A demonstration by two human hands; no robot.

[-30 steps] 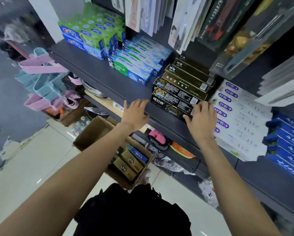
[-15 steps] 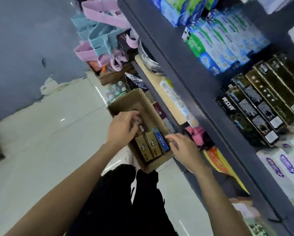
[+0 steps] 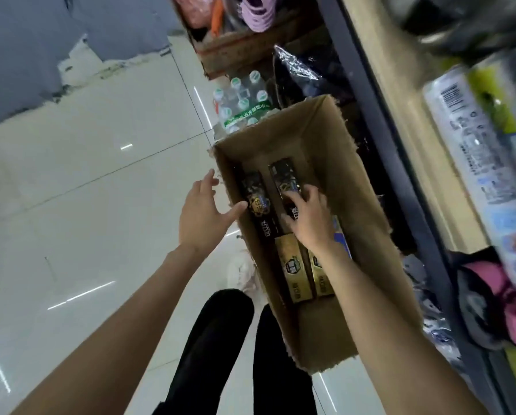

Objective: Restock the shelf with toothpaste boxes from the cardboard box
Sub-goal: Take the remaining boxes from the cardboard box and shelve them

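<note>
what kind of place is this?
Likely a small shop aisle: a stocked shelf of packaged goods, a carton of toothpaste boxes on the tiled floor, and a shrink-wrapped bottle pack.

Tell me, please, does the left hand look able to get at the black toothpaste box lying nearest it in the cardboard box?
Probably yes. The left hand is open at the cardboard box wall, thumb reaching over the rim toward the black toothpaste box, whose top lies uncovered. The right hand is on the neighbouring box, not in the way.
</note>
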